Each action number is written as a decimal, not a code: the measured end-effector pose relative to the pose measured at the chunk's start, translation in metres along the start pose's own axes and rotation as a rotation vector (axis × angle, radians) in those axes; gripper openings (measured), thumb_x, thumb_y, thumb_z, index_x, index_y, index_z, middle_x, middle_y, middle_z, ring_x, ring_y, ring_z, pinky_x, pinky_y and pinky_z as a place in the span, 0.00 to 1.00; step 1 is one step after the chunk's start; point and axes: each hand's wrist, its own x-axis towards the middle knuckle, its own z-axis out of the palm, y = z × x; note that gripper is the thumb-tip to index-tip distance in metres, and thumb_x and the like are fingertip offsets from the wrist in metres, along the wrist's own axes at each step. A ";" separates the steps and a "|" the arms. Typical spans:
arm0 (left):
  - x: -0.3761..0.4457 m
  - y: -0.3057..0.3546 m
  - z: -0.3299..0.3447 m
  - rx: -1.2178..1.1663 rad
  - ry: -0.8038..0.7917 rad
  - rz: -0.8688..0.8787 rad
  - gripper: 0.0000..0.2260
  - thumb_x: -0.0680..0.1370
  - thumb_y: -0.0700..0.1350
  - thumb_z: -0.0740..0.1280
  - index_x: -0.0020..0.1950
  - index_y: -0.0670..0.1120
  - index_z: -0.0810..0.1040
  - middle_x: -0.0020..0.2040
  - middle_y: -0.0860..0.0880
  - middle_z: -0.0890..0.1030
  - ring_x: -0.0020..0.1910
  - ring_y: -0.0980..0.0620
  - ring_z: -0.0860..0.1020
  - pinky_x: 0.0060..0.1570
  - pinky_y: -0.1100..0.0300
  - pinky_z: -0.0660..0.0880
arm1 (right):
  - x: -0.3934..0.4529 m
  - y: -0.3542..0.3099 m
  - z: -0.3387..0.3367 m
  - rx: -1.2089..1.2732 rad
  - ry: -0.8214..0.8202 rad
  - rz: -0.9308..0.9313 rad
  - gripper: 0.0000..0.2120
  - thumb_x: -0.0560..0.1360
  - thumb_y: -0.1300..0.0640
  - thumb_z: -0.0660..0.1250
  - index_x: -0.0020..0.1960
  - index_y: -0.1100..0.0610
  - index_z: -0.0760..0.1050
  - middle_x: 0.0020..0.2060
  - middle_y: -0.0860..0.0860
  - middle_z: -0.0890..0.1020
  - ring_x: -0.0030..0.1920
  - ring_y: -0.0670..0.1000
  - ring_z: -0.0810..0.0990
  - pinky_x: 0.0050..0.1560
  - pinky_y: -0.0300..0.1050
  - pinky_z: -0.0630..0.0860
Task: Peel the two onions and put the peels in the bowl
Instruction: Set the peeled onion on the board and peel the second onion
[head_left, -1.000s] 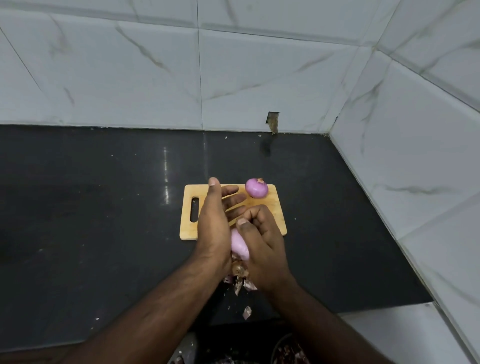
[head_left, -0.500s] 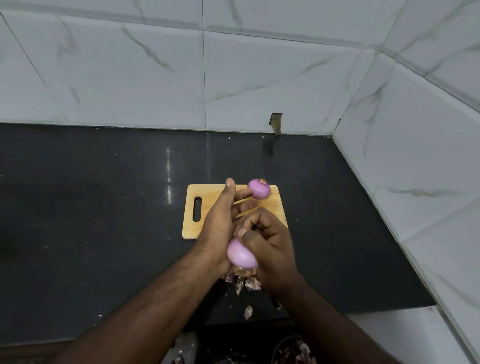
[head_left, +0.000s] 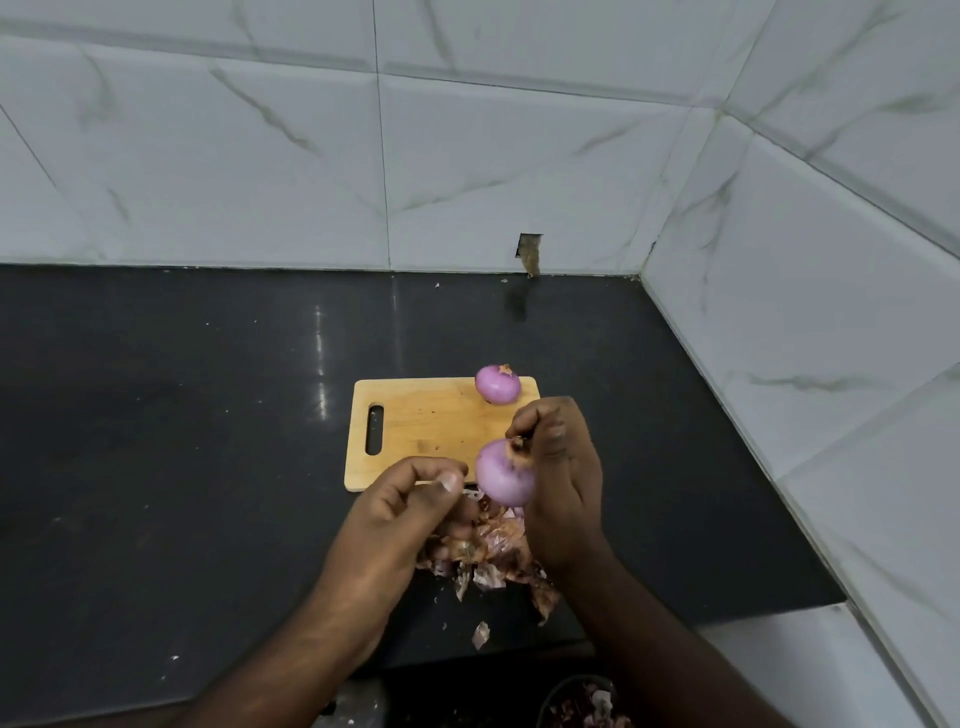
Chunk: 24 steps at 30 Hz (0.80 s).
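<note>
One onion in right hand, root end up

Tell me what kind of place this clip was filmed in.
Most likely a home kitchen corner. A dark stone counter meets marble-look wall tiles, and on it sits a wooden cutting board with a peeled onion. Loose onion peels lie by the hands.

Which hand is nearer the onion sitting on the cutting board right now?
Right. The right hand, gripping the other onion, is just below the onion on the board. The left hand sits lower and further left, near the cutting board's front edge.
</note>
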 end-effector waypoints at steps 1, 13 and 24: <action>0.000 0.001 0.002 0.004 -0.025 -0.013 0.21 0.70 0.54 0.70 0.58 0.44 0.81 0.44 0.43 0.86 0.42 0.45 0.82 0.44 0.50 0.74 | 0.001 0.001 0.002 -0.048 -0.004 -0.004 0.25 0.81 0.35 0.53 0.48 0.55 0.74 0.41 0.51 0.75 0.42 0.51 0.76 0.45 0.49 0.74; 0.013 0.006 0.011 -0.024 -0.021 -0.175 0.24 0.66 0.49 0.77 0.59 0.43 0.80 0.46 0.40 0.87 0.42 0.47 0.83 0.37 0.59 0.77 | 0.003 0.000 0.023 0.010 0.046 0.110 0.19 0.82 0.47 0.53 0.49 0.61 0.75 0.35 0.47 0.81 0.38 0.46 0.76 0.43 0.39 0.72; 0.018 -0.004 -0.004 0.367 -0.094 0.076 0.28 0.65 0.43 0.76 0.63 0.57 0.76 0.51 0.53 0.84 0.49 0.55 0.83 0.46 0.59 0.82 | 0.030 -0.010 0.006 -0.278 -0.112 0.287 0.14 0.81 0.41 0.60 0.51 0.51 0.76 0.42 0.46 0.81 0.40 0.47 0.79 0.40 0.43 0.75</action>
